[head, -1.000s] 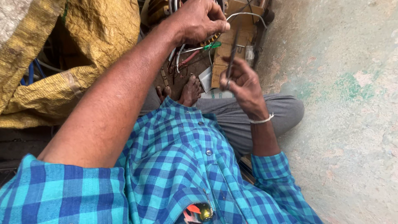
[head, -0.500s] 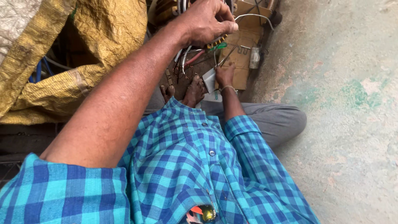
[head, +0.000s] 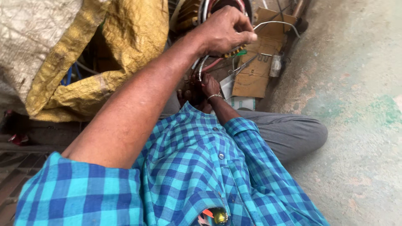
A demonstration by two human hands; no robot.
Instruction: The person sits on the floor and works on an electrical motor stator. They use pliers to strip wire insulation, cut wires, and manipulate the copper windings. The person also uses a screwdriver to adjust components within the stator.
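Right hand (head: 209, 86) dropped from raised, mid-frame spot a second ago, now low near lap among wires (head: 204, 66); grip there hidden, cannot tell. Yellow sack (head: 130, 37) at far left, folded, beside woven pale sack (head: 29, 37). Left hand (head: 226, 29) far centre, fingers curled shut, pinching thin white wire (head: 274, 23) that loops right over cardboard piece (head: 255, 71). Motor stator (head: 197, 12) with copper windings just behind left hand. Pliers (head: 245, 65) lie on cardboard. Concrete floor (head: 360, 104) at right.
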